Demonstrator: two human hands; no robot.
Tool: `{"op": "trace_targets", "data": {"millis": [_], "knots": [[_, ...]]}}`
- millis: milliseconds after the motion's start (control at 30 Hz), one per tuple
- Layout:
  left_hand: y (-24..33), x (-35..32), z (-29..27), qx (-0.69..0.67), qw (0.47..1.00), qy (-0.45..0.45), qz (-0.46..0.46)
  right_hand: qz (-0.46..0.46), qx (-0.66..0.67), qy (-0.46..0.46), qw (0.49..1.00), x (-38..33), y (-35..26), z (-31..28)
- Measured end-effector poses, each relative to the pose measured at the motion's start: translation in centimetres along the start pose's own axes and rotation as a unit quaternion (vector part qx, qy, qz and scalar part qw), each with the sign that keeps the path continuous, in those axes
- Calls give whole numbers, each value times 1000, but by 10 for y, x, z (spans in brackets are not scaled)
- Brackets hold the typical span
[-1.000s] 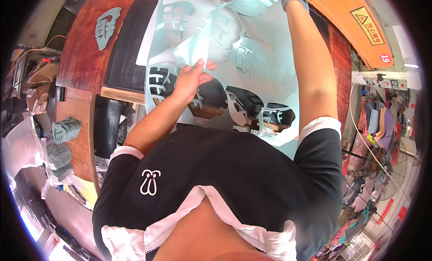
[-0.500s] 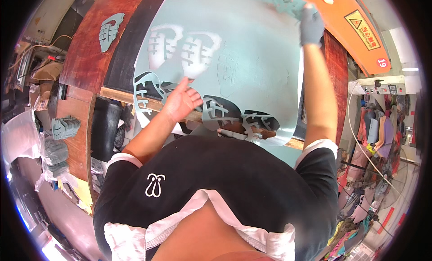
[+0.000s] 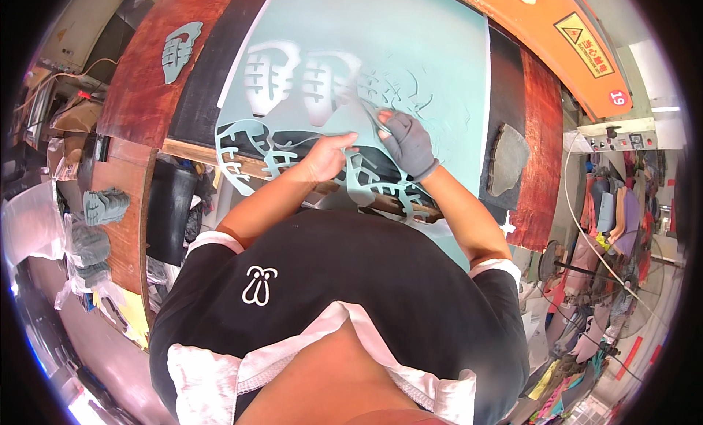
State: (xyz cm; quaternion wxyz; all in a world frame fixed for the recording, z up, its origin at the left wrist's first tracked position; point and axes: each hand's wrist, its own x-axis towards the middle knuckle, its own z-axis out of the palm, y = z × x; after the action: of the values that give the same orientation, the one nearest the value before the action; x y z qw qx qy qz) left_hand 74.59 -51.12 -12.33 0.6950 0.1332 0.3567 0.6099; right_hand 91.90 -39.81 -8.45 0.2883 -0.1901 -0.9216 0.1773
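Observation:
A pale teal sheet [image 3: 373, 22] lies over the dark table, with rows of foot-shaped outlines and cut-outs along its near part. The web of strips round the near cut-outs hangs over the table's front edge. My left hand [image 3: 329, 160] is closed at the sheet's near portion, thumb and fingertips pinched on it. Close to its right, my right hand [image 3: 410, 145], in a grey fingerless glove, pinches the sheet between thumb and fingers beside the cut outlines. The material looks lifted and wrinkled there.
An orange machine arm [image 3: 505, 4] spans the far right. A grey-brown foot-shaped block [image 3: 507, 160] lies right of the sheet. One slotted cut piece [image 3: 178, 53] rests on the reddish board at left; a stack of similar pieces [image 3: 106, 207] sits on the side table.
My right hand has come from the far right corner by the orange arm to the sheet's middle. My left hand has moved right, its spread fingers now closed on the sheet.

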Motion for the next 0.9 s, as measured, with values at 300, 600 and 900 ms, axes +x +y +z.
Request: {"op": "trace_targets", "data": {"millis": [300,600,900], "knots": [[18,2,9,-47,988,-111,-94,131,193,-105,967,7,8,-12],[10,-2,-15,41,984,-32,-168,456,98,146,872,108,123,-93],[7,6,-11,122,988,-52,-74,466,96,188,859,209,213,-102]]}}
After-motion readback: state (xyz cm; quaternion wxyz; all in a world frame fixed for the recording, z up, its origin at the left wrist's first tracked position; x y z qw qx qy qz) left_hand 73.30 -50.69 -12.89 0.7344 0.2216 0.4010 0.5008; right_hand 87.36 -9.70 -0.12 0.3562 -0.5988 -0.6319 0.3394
